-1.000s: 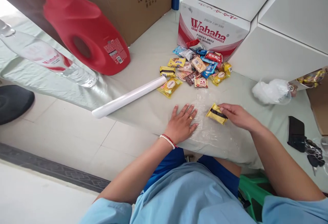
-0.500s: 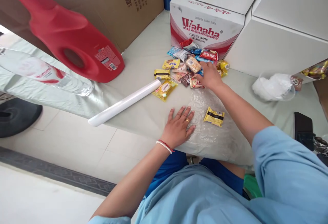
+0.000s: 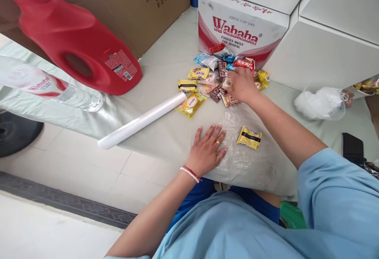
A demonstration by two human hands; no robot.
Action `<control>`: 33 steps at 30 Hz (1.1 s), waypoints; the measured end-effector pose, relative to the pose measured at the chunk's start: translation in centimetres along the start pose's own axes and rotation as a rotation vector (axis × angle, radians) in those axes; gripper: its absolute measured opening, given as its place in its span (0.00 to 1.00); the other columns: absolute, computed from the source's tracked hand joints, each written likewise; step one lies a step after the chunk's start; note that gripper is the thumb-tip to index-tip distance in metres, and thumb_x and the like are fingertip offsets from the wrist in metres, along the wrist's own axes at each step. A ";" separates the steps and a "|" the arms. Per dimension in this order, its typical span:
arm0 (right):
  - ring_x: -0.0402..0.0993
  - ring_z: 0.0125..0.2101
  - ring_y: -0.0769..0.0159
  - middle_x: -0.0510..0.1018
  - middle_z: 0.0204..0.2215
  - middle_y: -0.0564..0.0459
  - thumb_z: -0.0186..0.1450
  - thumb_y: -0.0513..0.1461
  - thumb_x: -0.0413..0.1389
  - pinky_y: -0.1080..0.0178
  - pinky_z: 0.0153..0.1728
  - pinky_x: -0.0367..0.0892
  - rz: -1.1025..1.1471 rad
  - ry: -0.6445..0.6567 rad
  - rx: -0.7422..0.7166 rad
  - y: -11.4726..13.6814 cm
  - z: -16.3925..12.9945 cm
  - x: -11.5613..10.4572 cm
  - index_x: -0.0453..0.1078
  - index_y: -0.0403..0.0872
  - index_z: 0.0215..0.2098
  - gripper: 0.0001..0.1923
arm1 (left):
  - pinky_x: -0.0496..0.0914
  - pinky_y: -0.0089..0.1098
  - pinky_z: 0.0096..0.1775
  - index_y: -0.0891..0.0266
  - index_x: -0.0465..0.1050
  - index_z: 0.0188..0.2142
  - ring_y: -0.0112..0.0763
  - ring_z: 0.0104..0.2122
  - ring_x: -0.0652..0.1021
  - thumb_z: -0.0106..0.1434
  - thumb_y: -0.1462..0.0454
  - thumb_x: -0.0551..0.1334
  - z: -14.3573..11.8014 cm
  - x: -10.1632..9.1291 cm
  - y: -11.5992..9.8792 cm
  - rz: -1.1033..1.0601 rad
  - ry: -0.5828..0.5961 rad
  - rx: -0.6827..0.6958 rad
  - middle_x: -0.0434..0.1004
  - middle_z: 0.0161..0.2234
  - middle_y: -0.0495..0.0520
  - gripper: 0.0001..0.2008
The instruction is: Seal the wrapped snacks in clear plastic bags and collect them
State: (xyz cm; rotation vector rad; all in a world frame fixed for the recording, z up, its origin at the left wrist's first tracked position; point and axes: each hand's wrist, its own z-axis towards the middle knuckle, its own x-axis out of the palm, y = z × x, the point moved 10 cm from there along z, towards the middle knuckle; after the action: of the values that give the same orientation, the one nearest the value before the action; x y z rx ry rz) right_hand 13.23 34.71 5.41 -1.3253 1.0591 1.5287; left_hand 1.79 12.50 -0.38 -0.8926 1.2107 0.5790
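My left hand lies flat with spread fingers on the near edge of a clear plastic sheet. On that sheet, to its right, rests a yellow snack packet with a black band. My right hand reaches into a pile of small wrapped snacks, its fingers closed around a tan snack packet that they partly cover. Under and beside it are brown cocoa packets, a red packet and a yellow packet.
A white roll lies left of the pile. Further left are a red jug and a water bottle. Behind stands a Wahaha carton. To the right are a white plastic bag and a black phone-like object.
My right hand has closed over the tan packet and shifted it slightly toward me, uncovering a brown cocoa packet behind it. My left hand stays put; the view has shifted a little.
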 end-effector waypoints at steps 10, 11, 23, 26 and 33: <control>0.58 0.63 0.36 0.72 0.60 0.36 0.70 0.47 0.55 0.35 0.63 0.54 0.087 0.074 -0.131 9.0 10.7 4.2 0.69 0.41 0.62 0.27 | 0.48 0.59 0.72 0.55 0.58 0.72 0.44 0.73 0.58 0.77 0.49 0.46 0.1 0.2 0.0 0.005 0.039 -0.004 0.55 0.74 0.55 0.30; 0.58 0.63 0.36 0.72 0.60 0.37 0.71 0.50 0.54 0.34 0.63 0.54 0.116 0.030 -0.140 8.9 10.1 3.4 0.69 0.42 0.62 0.27 | 0.48 0.59 0.72 0.55 0.58 0.72 0.44 0.73 0.58 0.77 0.49 0.46 0.1 0.2 0.0 0.002 0.038 -0.003 0.56 0.74 0.55 0.30; 0.77 0.28 0.56 0.79 0.28 0.49 0.59 0.67 0.60 0.52 0.34 0.78 1.187 0.210 0.537 -6.0 -17.4 0.6 0.77 0.48 0.35 0.32 | 0.44 0.59 0.72 0.57 0.59 0.72 0.47 0.73 0.58 0.76 0.51 0.48 0.0 0.2 -0.1 -0.012 0.021 0.004 0.56 0.74 0.58 0.29; 0.77 0.32 0.57 0.79 0.29 0.49 0.63 0.66 0.56 0.56 0.36 0.75 1.071 0.240 0.505 -6.7 -21.1 1.8 0.76 0.49 0.30 0.30 | 0.45 0.60 0.71 0.56 0.59 0.72 0.47 0.73 0.58 0.76 0.51 0.48 0.0 0.2 -0.2 0.006 0.016 0.007 0.56 0.74 0.58 0.29; 0.70 0.53 0.43 0.77 0.48 0.38 0.69 0.54 0.53 0.42 0.56 0.65 0.285 -0.052 0.265 -6.2 -21.6 -1.4 0.78 0.48 0.52 0.25 | 0.46 0.60 0.71 0.56 0.60 0.72 0.46 0.73 0.59 0.76 0.51 0.48 0.1 0.2 -0.3 0.031 0.019 -0.004 0.57 0.74 0.58 0.29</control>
State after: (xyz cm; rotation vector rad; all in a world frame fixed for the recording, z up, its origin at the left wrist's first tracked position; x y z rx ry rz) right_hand 25.59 15.86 4.49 -0.9793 1.4102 1.5521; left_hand 2.16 12.38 -0.47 -0.8855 1.2429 0.5989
